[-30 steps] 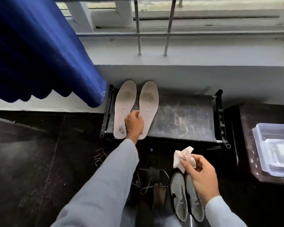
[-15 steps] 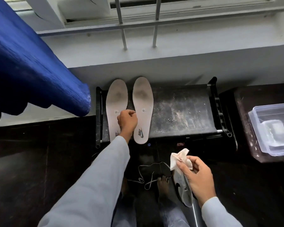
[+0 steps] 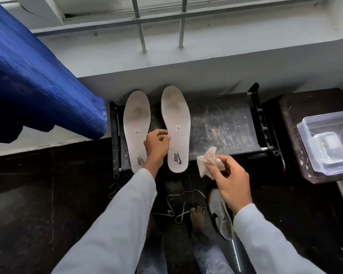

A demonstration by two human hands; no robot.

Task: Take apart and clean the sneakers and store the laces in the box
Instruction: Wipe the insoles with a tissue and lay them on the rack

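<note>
Two worn white insoles lie side by side on a black rack (image 3: 222,125), the left insole (image 3: 136,123) and the right insole (image 3: 176,123). My left hand (image 3: 156,144) sits between them with curled fingers at the right insole's inner edge; whether it pinches that edge is unclear. My right hand (image 3: 231,180) pinches a crumpled white cloth (image 3: 207,163) over the rack's front edge. A white sneaker (image 3: 220,214) lies on the dark floor under that wrist. A loose lace (image 3: 178,206) curls on the floor beside it, and another lace (image 3: 113,189) lies by the rack's left leg.
A clear plastic box (image 3: 328,139) with its lid lying inside stands on a dark stand (image 3: 293,115) right of the rack. A blue curtain (image 3: 28,86) hangs at the left. A barred window and white sill run behind. My bare foot (image 3: 197,216) is beside the lace.
My left hand has slid off the right insole's heel into the gap between the insoles. My right hand with the cloth has risen toward the rack. The view has tilted down and moved closer.
</note>
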